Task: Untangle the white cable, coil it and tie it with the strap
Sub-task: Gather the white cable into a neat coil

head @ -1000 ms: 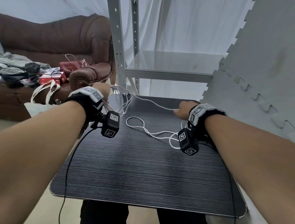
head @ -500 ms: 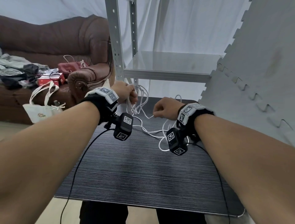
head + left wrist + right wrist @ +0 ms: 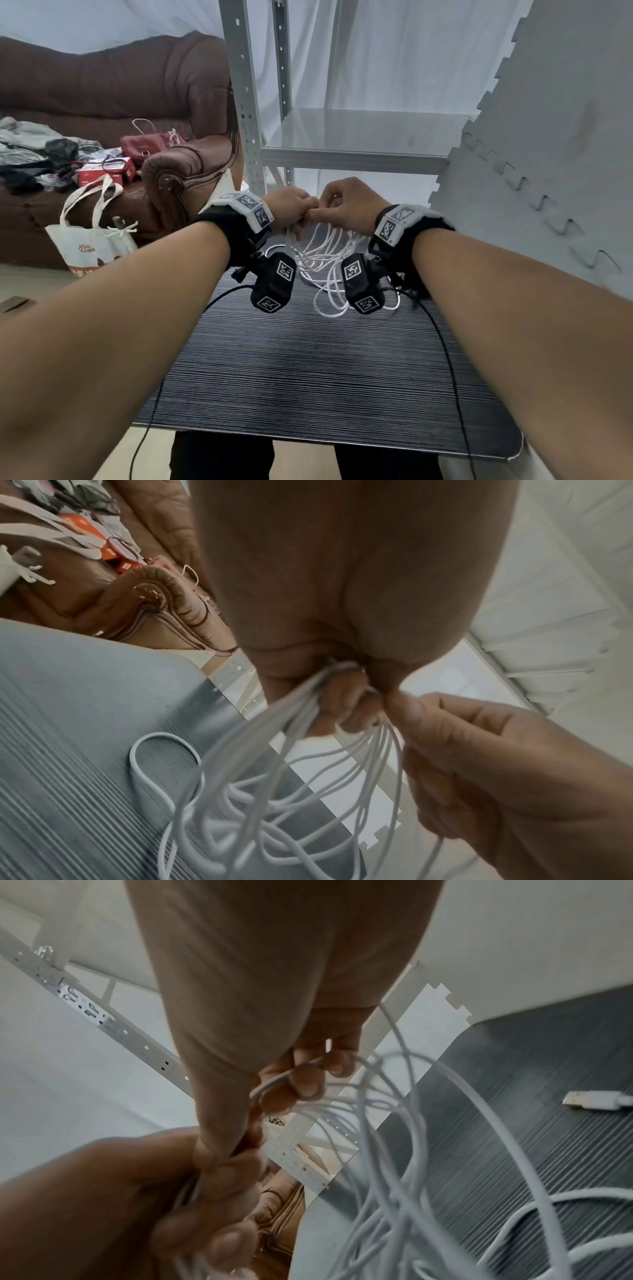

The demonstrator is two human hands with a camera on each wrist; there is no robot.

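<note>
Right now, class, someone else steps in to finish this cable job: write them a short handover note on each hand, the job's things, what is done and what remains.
Left hand: grips the gathered loops of the white cable at their top, raised above the table.
Right hand: pinches a strand beside the left hand; the two hands touch.
Cable: several loops hang from the hands, lower turns resting on the table; USB plug lies loose on the table.
Done: most of the cable gathered into loops.
Left: take in the loose tail, even the coil, tie it. No strap is visible in any view.
</note>
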